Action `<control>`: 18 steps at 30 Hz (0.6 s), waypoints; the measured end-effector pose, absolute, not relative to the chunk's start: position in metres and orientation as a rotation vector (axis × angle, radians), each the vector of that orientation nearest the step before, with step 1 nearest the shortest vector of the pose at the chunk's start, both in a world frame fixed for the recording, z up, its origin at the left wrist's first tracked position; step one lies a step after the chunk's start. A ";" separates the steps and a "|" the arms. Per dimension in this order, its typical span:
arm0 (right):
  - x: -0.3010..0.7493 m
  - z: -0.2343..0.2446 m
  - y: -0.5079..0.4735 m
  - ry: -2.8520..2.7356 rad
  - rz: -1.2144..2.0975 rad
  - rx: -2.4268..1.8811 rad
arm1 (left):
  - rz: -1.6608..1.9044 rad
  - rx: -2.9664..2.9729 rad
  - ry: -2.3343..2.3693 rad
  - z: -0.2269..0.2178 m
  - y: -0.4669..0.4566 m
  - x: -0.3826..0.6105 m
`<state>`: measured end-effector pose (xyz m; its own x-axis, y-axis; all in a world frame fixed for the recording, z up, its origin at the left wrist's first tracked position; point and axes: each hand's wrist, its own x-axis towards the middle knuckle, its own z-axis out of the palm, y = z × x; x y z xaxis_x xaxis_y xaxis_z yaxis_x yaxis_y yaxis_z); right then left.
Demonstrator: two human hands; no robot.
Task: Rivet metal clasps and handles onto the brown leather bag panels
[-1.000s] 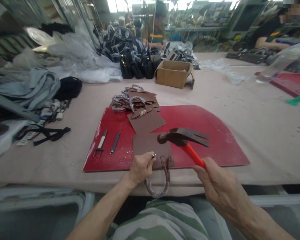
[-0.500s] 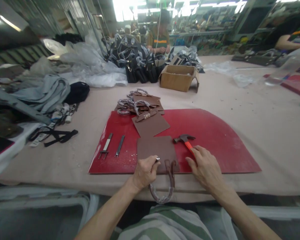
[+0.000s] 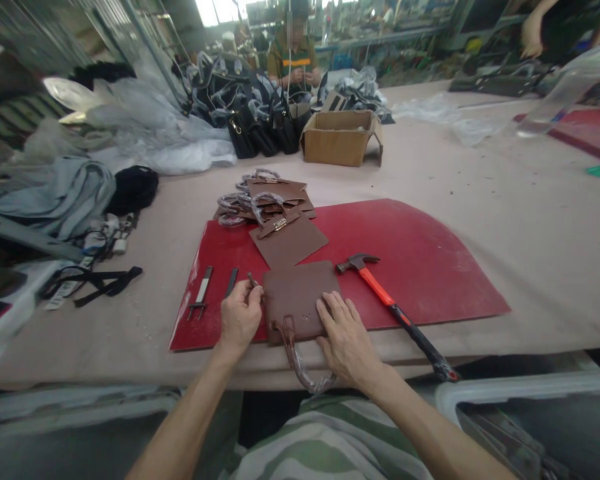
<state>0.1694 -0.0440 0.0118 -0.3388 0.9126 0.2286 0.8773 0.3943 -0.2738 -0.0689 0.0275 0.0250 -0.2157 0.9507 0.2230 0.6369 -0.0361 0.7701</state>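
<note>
A brown leather panel with a plastic-wrapped handle lies at the near edge of a red cutting mat. My right hand rests flat on the panel's near right corner, fingers spread. My left hand is closed at the panel's left edge, pinching a small dark metal tool. A claw hammer with an orange and black handle lies on the mat to the right, untouched.
More brown panels with wrapped handles are stacked at the mat's far edge. Two metal punches lie on the mat's left. A cardboard box, black bags and plastic wrap sit further back; other people work beyond. Black straps lie left.
My right hand put the hammer down on the mat and moved onto the panel. My left hand shifted from the panel's near edge to its left side, holding a small tool.
</note>
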 end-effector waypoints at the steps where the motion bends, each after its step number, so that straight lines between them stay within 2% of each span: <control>1: 0.169 0.010 -0.045 -2.301 0.138 -1.551 | 1.090 1.744 1.977 0.026 0.030 -0.076; 4: 0.168 0.001 -0.048 -2.246 0.092 -1.514 | 1.016 1.933 2.111 0.030 0.029 -0.087; 8: 0.168 -0.013 -0.050 -2.185 -0.024 -1.430 | 1.134 2.016 2.046 0.031 -0.005 -0.078; 11: 0.171 -0.021 -0.050 -2.139 -0.114 -1.362 | 1.124 1.705 2.013 0.028 -0.046 -0.062; 15: 0.176 -0.026 -0.049 -2.132 -0.140 -1.197 | 0.981 0.966 1.782 0.018 -0.085 -0.035; 18: 0.178 -0.027 -0.049 -2.124 -0.213 -1.085 | 1.126 0.600 1.604 0.012 -0.089 -0.024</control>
<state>0.1781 -0.0495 -0.0273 -0.3777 0.6361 0.6729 0.7570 0.6306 -0.1712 -0.0236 -0.0894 0.0123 -0.3353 0.8222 -0.4599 -0.1531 0.4341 0.8878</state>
